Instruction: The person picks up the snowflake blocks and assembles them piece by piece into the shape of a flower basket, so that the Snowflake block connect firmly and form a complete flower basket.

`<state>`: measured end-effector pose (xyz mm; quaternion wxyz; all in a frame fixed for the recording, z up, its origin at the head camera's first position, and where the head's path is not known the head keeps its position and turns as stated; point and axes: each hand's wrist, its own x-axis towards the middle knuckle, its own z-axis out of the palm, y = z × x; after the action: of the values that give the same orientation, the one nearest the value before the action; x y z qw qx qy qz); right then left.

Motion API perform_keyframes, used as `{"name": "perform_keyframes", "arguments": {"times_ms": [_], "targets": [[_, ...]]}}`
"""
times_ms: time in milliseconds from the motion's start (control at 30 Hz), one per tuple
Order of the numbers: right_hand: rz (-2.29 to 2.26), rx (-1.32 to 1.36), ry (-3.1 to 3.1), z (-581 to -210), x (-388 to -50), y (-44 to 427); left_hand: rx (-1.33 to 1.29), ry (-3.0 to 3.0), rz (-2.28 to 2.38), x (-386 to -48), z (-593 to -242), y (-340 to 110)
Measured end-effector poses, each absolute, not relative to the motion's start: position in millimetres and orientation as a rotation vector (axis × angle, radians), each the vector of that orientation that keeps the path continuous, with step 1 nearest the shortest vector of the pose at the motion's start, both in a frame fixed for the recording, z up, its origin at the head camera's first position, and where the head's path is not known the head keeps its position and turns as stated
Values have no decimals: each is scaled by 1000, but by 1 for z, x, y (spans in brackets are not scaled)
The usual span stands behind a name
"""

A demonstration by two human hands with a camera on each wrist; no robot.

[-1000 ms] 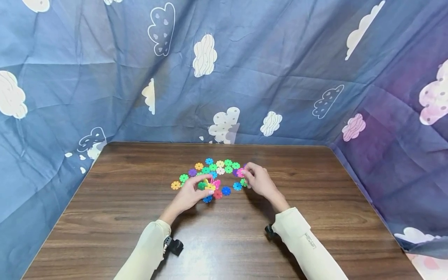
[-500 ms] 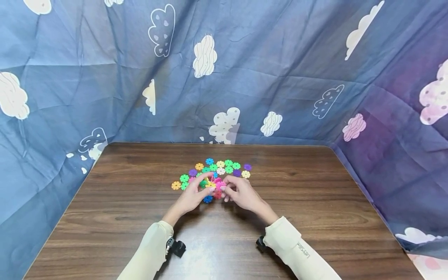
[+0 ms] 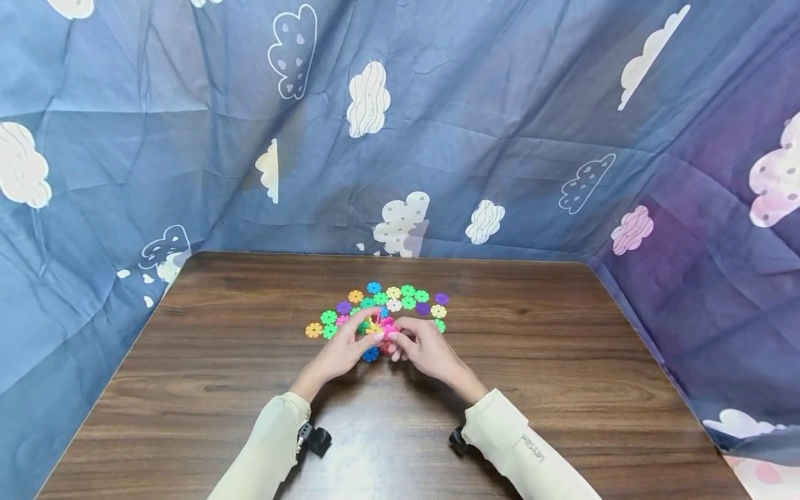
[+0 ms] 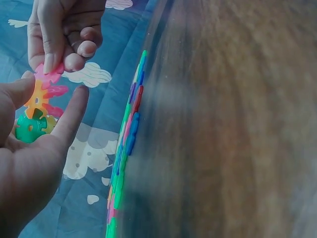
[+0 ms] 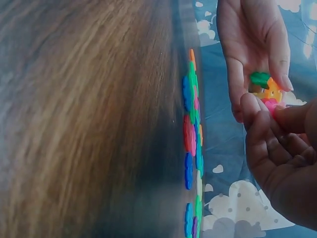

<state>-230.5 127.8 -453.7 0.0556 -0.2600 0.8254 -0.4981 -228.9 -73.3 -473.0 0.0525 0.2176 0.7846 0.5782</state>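
My left hand (image 3: 340,351) grips a small cluster of interlocking notched plastic discs above the table. In the left wrist view the cluster shows a green disc (image 4: 29,129), a yellow-orange disc (image 4: 35,102) and pink petals (image 4: 56,91). Facing it, my right hand (image 3: 434,353) pinches a pink notched disc (image 4: 48,77) between thumb and index finger. That disc meets the edge of the yellow-orange one; whether their slots are engaged cannot be told. In the right wrist view, the right fingers (image 5: 267,134) cover much of the join.
Loose notched discs lie flat behind and around the hands, among them an orange disc (image 3: 314,330), a blue disc (image 3: 371,354) and a purple disc (image 3: 442,298). The brown wooden table (image 3: 562,361) ends at a blue cloud-patterned curtain (image 3: 500,153).
From the right side of the discs, my right hand has carried the pink disc left to the cluster. It then moved slightly closer. My left hand has stayed nearly still, holding the cluster.
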Motion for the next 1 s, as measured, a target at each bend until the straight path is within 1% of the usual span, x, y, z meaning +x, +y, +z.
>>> {"name": "perform_keyframes", "arguments": {"times_ms": [200,367,533,667,1000], "targets": [[-1493,-798,2514,-456,-232,124,649,2413,1753,-230,-475,-73],[-1529,-832,2488,-459,-240,129,615,2384,1783,-231,-477,-78],[-1523,-854,2452,-449,-249,136,611,2245,1870,-232,-472,-87],[-1431,-887,2459,-442,-255,138,645,2281,1834,-236,-467,-90],[-1350,-898,2461,-441,-261,133,522,2335,1908,-237,-470,-92]]}}
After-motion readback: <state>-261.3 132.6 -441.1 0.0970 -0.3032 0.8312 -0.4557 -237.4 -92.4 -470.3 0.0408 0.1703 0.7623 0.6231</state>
